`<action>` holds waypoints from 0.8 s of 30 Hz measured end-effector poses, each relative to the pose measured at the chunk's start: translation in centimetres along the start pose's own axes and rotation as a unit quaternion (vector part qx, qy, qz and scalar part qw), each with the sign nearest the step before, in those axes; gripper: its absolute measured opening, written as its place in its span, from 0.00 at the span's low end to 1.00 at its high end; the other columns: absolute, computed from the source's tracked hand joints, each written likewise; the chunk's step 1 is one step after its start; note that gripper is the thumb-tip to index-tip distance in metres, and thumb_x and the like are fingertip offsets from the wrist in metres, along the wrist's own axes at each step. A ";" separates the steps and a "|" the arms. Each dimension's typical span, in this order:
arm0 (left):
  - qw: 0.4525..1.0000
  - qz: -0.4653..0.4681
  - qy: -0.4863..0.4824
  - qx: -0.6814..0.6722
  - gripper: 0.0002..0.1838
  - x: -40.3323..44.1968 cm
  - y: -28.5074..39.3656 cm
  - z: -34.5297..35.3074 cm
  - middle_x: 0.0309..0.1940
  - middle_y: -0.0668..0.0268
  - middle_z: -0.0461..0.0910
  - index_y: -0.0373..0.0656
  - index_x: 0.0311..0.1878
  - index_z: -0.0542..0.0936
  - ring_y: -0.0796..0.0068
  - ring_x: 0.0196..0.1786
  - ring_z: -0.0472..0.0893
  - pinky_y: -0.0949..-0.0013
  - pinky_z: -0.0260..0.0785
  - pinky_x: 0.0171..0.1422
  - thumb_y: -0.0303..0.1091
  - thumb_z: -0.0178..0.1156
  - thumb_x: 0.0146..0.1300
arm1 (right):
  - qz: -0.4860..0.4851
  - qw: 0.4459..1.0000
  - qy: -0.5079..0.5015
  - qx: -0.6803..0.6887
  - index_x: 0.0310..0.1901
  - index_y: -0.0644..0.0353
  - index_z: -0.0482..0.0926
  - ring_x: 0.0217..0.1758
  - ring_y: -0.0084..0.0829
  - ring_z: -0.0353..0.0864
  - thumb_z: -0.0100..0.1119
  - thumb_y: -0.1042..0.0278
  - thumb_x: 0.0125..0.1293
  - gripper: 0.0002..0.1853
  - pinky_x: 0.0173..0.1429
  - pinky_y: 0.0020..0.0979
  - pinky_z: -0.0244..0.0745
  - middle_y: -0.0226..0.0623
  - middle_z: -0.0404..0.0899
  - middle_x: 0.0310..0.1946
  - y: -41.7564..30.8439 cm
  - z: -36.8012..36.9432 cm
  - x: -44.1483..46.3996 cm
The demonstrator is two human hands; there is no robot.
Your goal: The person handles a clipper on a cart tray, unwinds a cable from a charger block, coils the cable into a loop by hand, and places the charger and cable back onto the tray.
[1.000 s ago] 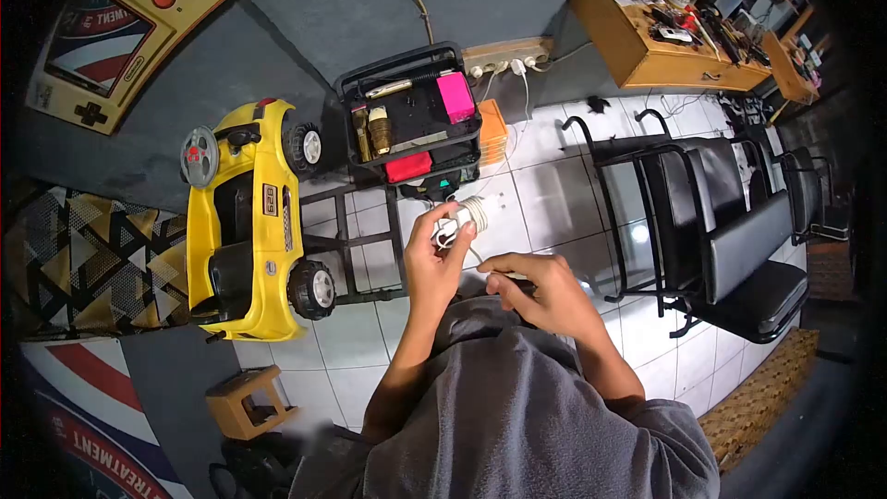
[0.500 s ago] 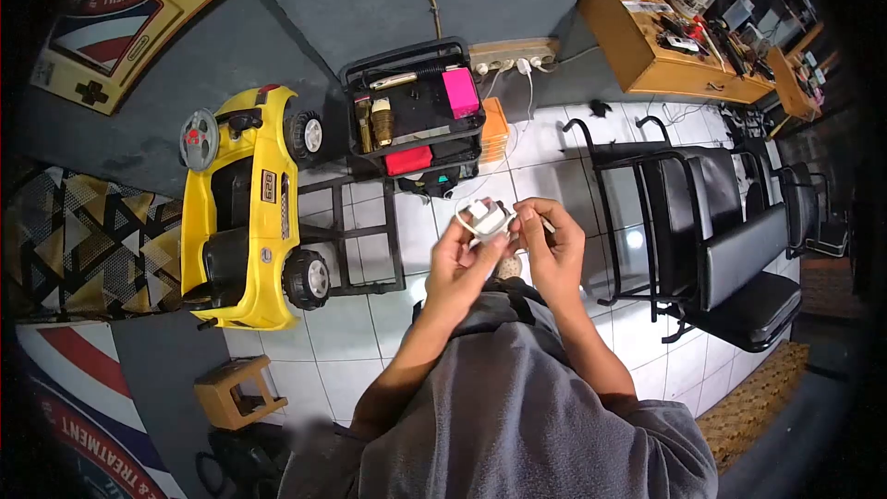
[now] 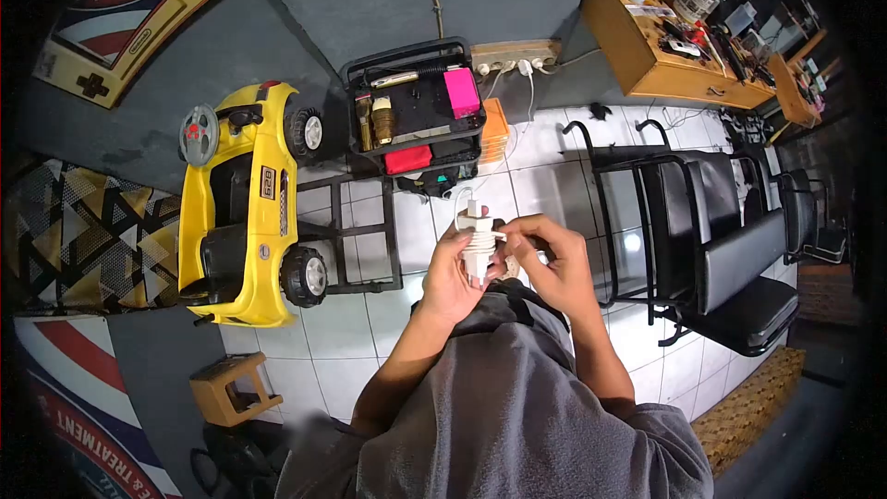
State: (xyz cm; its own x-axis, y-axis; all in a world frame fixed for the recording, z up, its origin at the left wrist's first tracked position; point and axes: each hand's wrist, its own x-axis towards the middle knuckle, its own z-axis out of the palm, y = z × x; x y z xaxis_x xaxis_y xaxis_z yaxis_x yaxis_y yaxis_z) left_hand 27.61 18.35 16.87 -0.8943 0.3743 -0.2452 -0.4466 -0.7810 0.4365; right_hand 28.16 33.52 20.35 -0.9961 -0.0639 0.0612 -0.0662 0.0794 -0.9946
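In the middle of the head view, my left hand (image 3: 447, 282) is closed around a white charger (image 3: 476, 263), which stands roughly upright in it. Several turns of white cable (image 3: 478, 242) are wound around the charger's body, and a loop of it arcs out at the upper left. To the right, my right hand (image 3: 557, 268) pinches a length of the cable between thumb and fingers, close beside the charger. My curled fingers partly hide the charger's lower part.
A black trolley (image 3: 416, 134) with brushes and a pink box stands ahead, below a wall socket strip (image 3: 515, 55). A yellow toy car (image 3: 242, 222) is on the left. Black chairs (image 3: 702, 222) and a wooden counter (image 3: 679, 69) are on the right.
The charger has turned more upright in my left hand, showing the cable turns around it. My right hand has shifted slightly down and right, still pinching the cable.
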 end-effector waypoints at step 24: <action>0.964 -0.075 -0.021 0.254 0.21 -0.6 0.7 0.1 0.28 0.72 0.72 0.44 0.60 0.67 0.88 0.22 0.67 0.81 0.55 0.21 0.44 0.52 0.70 | -0.097 0.971 -0.075 -0.203 0.37 0.68 0.75 0.29 0.36 0.76 0.59 0.73 0.58 0.08 0.35 0.30 0.70 0.42 0.76 0.29 -1.2 -0.5 0.6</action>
State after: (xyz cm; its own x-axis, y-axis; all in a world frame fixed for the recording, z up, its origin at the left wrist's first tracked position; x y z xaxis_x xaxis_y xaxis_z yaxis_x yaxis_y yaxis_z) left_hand 27.77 17.64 17.45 -0.8145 0.4923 -0.3069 -0.5166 -0.3748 0.7698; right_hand 27.63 33.89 21.59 -0.9446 -0.2593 0.2013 -0.3003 0.4350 -0.8489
